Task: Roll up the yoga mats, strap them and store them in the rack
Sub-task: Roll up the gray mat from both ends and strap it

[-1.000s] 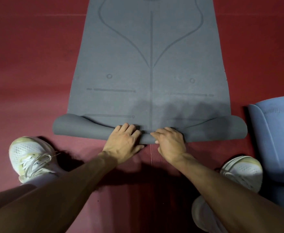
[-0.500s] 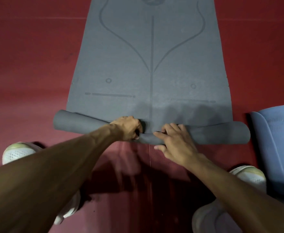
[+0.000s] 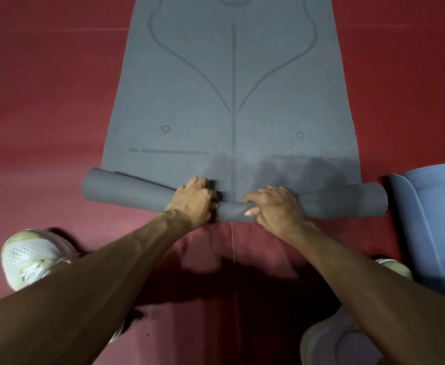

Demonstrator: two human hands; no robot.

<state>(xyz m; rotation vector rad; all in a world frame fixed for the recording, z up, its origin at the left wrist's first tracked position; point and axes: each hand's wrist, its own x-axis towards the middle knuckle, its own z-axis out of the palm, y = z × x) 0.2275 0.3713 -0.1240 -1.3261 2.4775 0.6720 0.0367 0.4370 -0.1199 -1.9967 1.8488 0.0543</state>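
A dark grey yoga mat point(image 3: 232, 75) with printed alignment lines lies flat on the red floor, stretching away from me. Its near end is wound into a short roll point(image 3: 126, 192) that runs from left to right. My left hand point(image 3: 193, 200) grips the roll just left of its middle, fingers curled over the top. My right hand point(image 3: 274, 205) grips it just right of the middle, thumb under the front and fingers over the top. The roll's two ends stick out loosely past the mat's sides.
A light blue yoga mat point(image 3: 432, 219) lies on the floor at the right edge, close to the roll's right end. My white shoes stand at the left point(image 3: 31, 256) and lower right point(image 3: 340, 341). Red floor point(image 3: 44, 114) surrounds both mats.
Both hands went from pressing on the mat's near edge to curling round the roll, which has turned a little further onto the flat mat. My left foot has shifted.
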